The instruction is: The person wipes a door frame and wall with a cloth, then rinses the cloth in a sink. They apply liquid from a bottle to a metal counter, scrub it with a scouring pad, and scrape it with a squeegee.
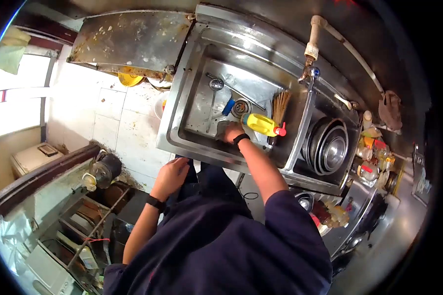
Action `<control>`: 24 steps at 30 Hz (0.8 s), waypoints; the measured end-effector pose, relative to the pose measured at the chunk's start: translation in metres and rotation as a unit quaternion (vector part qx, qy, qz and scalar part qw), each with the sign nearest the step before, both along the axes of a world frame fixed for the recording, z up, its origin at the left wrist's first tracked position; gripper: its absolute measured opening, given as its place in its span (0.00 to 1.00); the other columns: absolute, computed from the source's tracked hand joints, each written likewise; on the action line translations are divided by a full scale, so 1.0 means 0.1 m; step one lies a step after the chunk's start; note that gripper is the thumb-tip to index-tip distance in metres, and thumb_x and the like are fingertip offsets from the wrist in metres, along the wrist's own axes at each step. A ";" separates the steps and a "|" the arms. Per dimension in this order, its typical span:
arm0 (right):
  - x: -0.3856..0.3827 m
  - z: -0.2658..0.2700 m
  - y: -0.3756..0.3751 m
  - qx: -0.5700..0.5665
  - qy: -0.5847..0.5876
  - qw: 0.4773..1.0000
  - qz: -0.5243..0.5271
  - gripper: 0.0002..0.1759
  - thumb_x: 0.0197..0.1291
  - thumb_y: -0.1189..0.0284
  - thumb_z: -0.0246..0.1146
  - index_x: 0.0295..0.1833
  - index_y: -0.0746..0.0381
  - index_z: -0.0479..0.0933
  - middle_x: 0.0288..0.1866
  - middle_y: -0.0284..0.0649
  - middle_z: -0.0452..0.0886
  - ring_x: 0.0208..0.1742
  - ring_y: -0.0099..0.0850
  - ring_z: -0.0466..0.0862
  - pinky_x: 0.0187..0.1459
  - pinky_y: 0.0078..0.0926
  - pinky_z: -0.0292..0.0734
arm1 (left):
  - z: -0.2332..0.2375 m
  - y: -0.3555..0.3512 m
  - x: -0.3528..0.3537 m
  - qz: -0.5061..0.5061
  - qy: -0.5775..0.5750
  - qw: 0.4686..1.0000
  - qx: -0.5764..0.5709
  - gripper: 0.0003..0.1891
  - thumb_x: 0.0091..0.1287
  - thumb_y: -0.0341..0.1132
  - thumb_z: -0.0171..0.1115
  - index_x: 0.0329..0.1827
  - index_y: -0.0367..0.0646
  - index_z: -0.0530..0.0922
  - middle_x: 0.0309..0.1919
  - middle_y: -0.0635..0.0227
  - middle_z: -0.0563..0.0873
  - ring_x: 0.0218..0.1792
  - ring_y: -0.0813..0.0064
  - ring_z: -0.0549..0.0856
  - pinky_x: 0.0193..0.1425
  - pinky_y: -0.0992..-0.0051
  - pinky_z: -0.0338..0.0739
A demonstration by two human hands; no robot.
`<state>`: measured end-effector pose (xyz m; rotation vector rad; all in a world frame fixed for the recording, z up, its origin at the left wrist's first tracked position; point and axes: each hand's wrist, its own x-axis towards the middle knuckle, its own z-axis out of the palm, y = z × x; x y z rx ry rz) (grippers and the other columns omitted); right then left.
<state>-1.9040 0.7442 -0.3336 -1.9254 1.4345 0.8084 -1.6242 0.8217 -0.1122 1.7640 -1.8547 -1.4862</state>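
My right hand (233, 132) reaches into the left basin of a steel sink (182, 98), its fingers closed on a dark grey cloth or scrubber (224, 130) near the front wall. Beside it lies a yellow bottle (261, 124) with a red cap. Behind the hand are a blue object (228, 107) and the drain (240, 107). A ladle (215, 85) and a long metal rod lie farther back, and a bundle brush (280, 105) leans at the right. My left hand (171, 174) hangs outside the sink's front edge, fingers loosely apart, holding nothing.
Nested metal bowls (333, 150) fill the right basin, below a tap (310, 73). A stained metal surface (133, 39) adjoins the sink at left. Bottles and jars (371, 167) crowd the far right. A dark pot (107, 167) and a cluttered rack (91, 216) stand at the lower left.
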 end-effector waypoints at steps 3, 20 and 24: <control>-0.07 -0.37 0.13 -0.069 -0.094 0.992 -0.053 0.30 0.64 0.45 0.55 0.52 0.59 0.85 0.56 0.47 0.84 0.64 0.43 0.79 0.60 0.43 0.76 | 0.04 -0.16 -0.09 -0.037 0.001 0.999 -0.018 0.13 0.69 0.34 0.60 0.52 0.37 0.82 0.43 0.52 0.87 0.47 0.49 0.86 0.52 0.59 0.80; 0.79 1.96 0.74 -0.326 -0.439 0.733 -0.405 0.26 0.69 0.60 0.59 0.66 0.64 0.73 0.66 0.53 0.76 0.65 0.52 0.77 0.64 0.44 0.75 | -0.56 -1.01 -0.52 -0.123 0.254 0.948 0.148 0.31 0.82 0.53 0.42 0.76 0.38 0.65 0.63 0.60 0.79 0.62 0.66 0.80 0.65 0.68 0.75; 0.98 2.11 0.94 -0.342 -0.418 0.713 -0.446 0.27 0.68 0.63 0.59 0.68 0.67 0.67 0.57 0.56 0.81 0.54 0.55 0.82 0.54 0.49 0.79 | -0.52 -1.15 -0.70 -0.194 0.263 0.921 0.212 0.33 0.81 0.57 0.38 0.79 0.42 0.61 0.67 0.59 0.77 0.61 0.66 0.81 0.64 0.67 0.77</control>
